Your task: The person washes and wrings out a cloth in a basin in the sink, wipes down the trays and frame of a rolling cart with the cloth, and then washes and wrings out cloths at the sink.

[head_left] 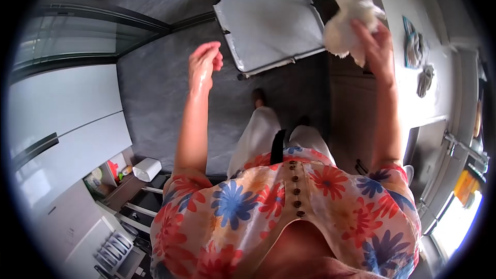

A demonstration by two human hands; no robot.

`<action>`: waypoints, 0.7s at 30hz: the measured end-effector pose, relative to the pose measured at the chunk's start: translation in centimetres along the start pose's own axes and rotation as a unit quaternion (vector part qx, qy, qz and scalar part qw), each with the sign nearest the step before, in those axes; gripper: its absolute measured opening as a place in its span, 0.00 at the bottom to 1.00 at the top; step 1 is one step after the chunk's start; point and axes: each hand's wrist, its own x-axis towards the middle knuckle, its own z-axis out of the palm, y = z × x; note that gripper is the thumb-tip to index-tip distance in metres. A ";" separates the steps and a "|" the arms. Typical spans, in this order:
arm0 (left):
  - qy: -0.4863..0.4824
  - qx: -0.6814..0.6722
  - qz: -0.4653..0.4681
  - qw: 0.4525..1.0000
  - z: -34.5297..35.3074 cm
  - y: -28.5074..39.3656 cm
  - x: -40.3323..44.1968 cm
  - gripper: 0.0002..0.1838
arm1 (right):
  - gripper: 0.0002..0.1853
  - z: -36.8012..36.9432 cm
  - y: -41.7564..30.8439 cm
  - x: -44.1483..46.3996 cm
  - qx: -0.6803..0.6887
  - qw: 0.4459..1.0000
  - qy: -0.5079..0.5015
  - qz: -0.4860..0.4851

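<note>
My right hand (378, 44) grips a crumpled white cloth (347, 30), which hangs in loose folds beside the counter on the right. My left hand (203, 64) is raised over the dark floor with its fingers curled in, and nothing shows in it. That hand and wrist look wet and shiny. Between the two hands, farther out, is a square, light grey flat top (271, 23) with ragged white edges and a dark frame beneath. The left hand is apart from its near left edge; the cloth is close to its right edge.
White drawers (67, 98) and a glass-fronted cabinet (82, 36) line the left. Lower left are an open shelf (106, 175) and a white container (147, 169). On the right counter (398, 62) lie crumpled cloths (415, 49), near a sink tap (450, 142).
</note>
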 end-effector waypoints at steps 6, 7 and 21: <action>0.069 0.098 0.063 0.991 1.9 -0.3 12.0 0.34 | 0.34 11.7 6.4 9.7 -0.501 0.836 -0.171 -0.144; 0.064 0.101 0.084 0.989 2.5 -0.7 13.3 0.30 | 0.36 12.6 8.0 11.0 -0.539 0.812 -0.173 -0.143; 0.062 0.132 0.070 0.987 3.8 -0.8 14.3 0.25 | 0.34 22.2 12.2 12.2 -0.614 0.646 -0.337 -0.305</action>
